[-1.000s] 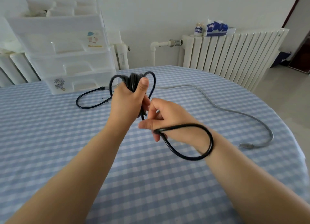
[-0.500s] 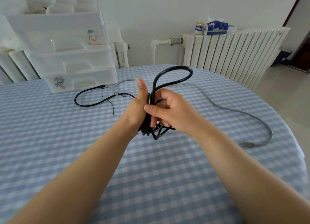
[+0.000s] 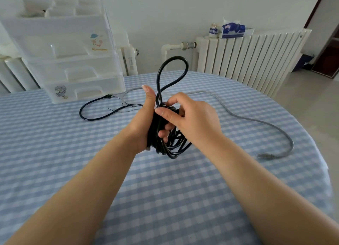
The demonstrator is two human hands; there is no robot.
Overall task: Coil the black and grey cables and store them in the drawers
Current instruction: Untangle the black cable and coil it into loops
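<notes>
A translucent white plastic drawer unit (image 3: 73, 61) with three stacked drawers and cartoon stickers stands at the far left of the round table (image 3: 55, 153), which is covered in a blue-and-white checked cloth. Just in front of the bottom drawer, the loose tail of the black cable (image 3: 161, 134) curves in a glossy loop on the cloth. The left hand (image 3: 145, 123) grips the bundled coils of that cable, thumb pointing up along them, fingers curled through the bundle. One tall loop rises above both hands. The right hand (image 3: 190, 118) pinches the cable against the bundle with thumb and forefinger, the other fingers bent. Further right, the matte grey cable (image 3: 256, 120) lies uncoiled on the cloth, its connector near the table edge. A ribbed white radiator (image 3: 247, 55) stands behind.
</notes>
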